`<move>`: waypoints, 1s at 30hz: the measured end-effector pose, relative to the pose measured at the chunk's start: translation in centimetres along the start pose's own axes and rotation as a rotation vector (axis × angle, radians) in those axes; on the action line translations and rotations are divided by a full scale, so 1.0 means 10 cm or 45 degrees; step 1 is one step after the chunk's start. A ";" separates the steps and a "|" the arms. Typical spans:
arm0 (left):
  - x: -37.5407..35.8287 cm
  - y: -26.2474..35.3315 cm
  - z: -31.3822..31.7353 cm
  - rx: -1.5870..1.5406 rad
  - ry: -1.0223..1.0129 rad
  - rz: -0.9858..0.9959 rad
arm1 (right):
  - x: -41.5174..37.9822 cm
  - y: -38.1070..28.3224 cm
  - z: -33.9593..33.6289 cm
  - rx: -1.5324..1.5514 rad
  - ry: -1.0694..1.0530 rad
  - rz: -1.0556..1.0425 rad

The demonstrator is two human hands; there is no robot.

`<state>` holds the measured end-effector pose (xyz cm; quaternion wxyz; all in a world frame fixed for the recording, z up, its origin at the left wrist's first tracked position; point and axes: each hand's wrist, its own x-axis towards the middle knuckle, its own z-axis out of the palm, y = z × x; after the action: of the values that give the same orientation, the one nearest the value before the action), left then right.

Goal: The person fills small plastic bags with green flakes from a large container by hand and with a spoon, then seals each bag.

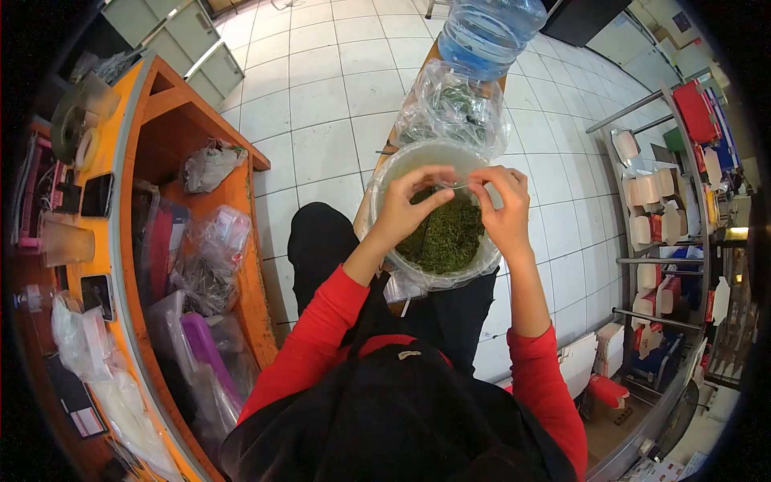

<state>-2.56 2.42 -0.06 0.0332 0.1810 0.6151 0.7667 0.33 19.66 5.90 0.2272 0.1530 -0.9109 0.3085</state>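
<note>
A round whitish tub (384,173) lined with clear plastic stands in front of me, between my knees. Chopped dried green herbs (450,237) fill its lower part. Over the tub, my left hand (408,207) and my right hand (502,205) face each other with bent fingers. Their fingertips pinch a small piece of clear plastic (459,183) between them, too small and see-through to make out well. A clear plastic bag (470,108) with something dark green inside lies just beyond the tub.
Behind the bag, a large blue water bottle (491,36) stands on a wooden bench (426,68). An orange counter (136,265) on the left carries phones and plastic cups, with bags on its shelf. On the right is a metal rack (662,261) with small boxes.
</note>
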 end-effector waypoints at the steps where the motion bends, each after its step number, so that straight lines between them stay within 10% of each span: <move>1: 0.00 0.02 0.01 -0.253 -0.015 -0.176 | -0.02 -0.03 0.04 0.199 0.089 0.153; 21: -0.08 0.19 -0.04 -0.089 0.038 -0.117 | -0.11 -0.10 0.28 1.055 0.021 0.587; 27: 0.00 0.14 -0.18 -0.174 -0.014 -0.219 | 0.19 0.04 0.06 0.901 -0.362 0.728; 30: 0.05 0.24 -0.17 -0.080 0.128 -0.202 | 0.47 0.20 -0.06 0.417 -0.051 0.379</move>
<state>-3.16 0.39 2.08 0.0687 0.0919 0.6040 0.7887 -4.34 20.88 7.74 0.1330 0.0578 -0.8656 0.4793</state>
